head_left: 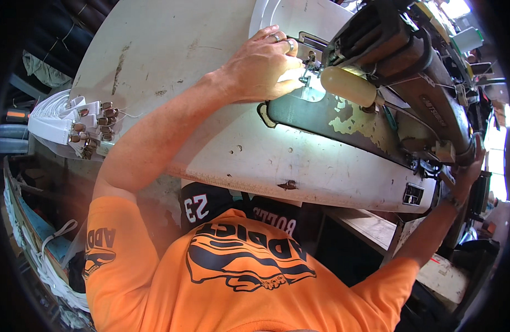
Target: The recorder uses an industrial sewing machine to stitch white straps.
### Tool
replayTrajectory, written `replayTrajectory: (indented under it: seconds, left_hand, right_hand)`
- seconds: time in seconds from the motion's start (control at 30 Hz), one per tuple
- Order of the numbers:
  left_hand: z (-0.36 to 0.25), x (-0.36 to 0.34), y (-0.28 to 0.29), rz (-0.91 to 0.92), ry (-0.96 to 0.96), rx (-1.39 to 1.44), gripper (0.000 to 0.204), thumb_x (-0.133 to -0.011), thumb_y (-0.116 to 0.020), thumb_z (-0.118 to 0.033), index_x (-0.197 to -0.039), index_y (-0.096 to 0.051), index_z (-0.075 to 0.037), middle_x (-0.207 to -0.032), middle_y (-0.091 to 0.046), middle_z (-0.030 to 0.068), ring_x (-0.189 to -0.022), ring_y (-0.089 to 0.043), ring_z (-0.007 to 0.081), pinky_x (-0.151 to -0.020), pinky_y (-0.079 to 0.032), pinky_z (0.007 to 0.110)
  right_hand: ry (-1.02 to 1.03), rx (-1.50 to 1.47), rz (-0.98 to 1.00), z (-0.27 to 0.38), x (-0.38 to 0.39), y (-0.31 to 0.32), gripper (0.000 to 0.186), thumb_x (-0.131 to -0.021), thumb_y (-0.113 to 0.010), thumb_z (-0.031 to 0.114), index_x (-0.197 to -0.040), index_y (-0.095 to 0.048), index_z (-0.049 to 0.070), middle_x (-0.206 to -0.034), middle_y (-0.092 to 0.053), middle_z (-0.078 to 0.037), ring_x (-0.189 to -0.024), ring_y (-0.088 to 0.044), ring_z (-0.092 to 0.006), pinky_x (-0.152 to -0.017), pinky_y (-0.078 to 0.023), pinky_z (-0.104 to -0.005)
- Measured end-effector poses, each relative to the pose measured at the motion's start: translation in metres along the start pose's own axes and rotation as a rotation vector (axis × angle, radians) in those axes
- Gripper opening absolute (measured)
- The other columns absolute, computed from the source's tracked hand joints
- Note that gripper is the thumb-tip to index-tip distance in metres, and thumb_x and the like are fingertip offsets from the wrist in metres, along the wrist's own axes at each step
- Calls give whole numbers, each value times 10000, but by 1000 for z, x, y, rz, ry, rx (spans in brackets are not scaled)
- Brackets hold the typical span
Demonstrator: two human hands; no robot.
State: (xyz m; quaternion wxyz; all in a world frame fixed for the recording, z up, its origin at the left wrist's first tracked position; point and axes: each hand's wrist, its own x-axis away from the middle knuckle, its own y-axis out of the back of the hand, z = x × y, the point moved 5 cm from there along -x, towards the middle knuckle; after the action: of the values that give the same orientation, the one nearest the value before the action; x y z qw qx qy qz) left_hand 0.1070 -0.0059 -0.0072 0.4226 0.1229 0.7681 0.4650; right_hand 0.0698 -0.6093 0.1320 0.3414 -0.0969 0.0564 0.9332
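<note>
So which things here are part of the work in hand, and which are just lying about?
In use:
- sewing machine
- needle area, under the left hand
- handwheel end, where the right hand reaches

Lying about:
- white straps with brown clips, table's left edge
- white webbing by the floor
- dark printed cloth on the lap

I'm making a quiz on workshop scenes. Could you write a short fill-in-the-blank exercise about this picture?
1. The left hand rests by the needle of a ____ machine.
2. The person's shirt is ____.
3. The right hand reaches to the machine's ____ end.
4. The straps stacked at the table's left edge are ____.

Missing words: sewing; orange; right; white
</note>
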Motion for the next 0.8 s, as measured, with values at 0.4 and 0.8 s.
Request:
replayTrajectory:
  seconds: [0.4,0.8]
  left_hand:
    - [-4,-4,-1,29,51,28,283,-882,-718,-275,-1087,-790,-94,-1122,-687,84,-1161,-628,280,-1246,-272,550]
    - [32,1,16,-42,142,-194,291,-785,-764,-234,-1050,-787,-113,-1050,-716,72,-1108,-662,272,-1242,-288,513]
  right_hand:
    - [73,-260,525,-22,-69,67,379,-1045,-513,302,-1282,-639,34,-1437,-582,-174,-1383,-521,-318,-1177,-402,-482]
    - [95,320,165,-17,-47,29,487,-1082,-410,319,-1402,-601,6,-1395,-598,-171,-1326,-559,-283,-1125,-448,-437]
